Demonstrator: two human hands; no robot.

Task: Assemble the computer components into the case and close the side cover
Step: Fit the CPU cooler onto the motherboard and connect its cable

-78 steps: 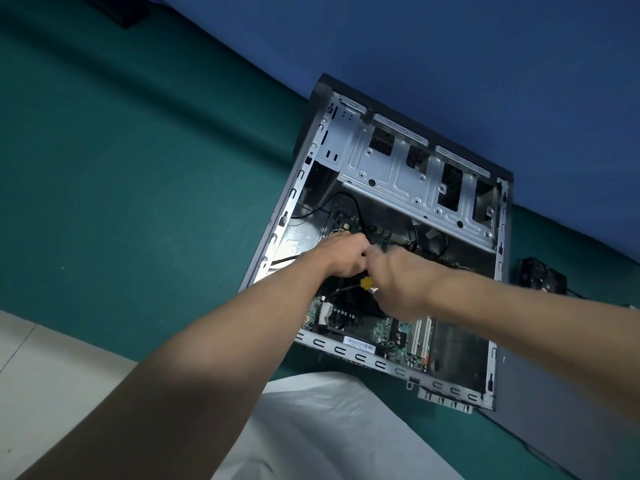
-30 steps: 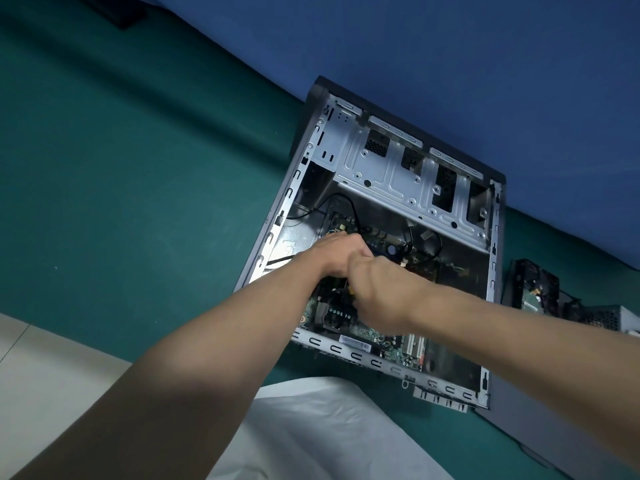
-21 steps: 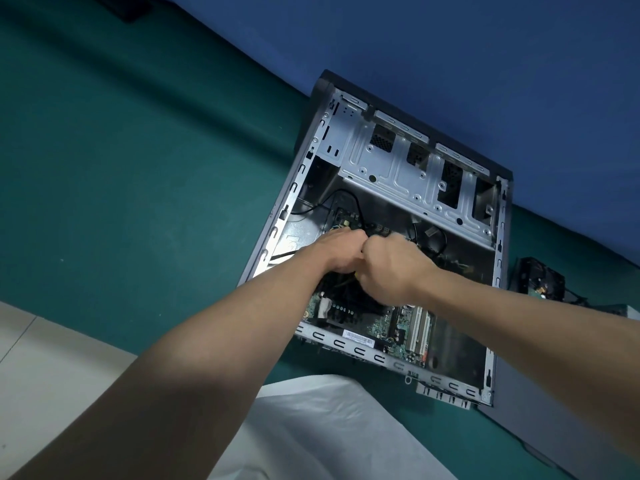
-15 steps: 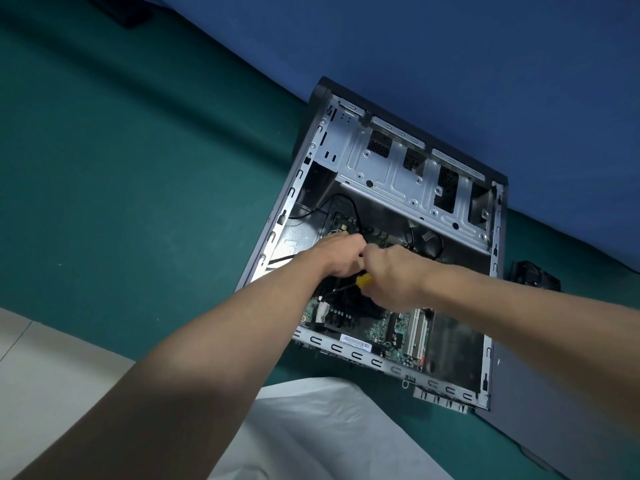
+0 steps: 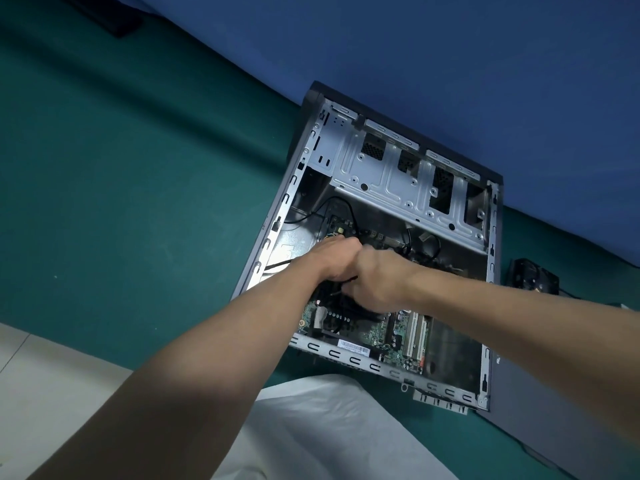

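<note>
Right hand (image 5: 375,282) grips a screwdriver (image 5: 338,291)—left hand (image 5: 334,259), grip unclear—over the motherboard (image 5: 375,336).

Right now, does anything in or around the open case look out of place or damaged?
Nothing looks damaged. Only a black component lies outside the case, on the green mat to its right, and the side cover lies beside it, which fits unfinished assembly.

hands (image 5: 341,261) together inside case (image 5: 398,174), grip unclear
</note>
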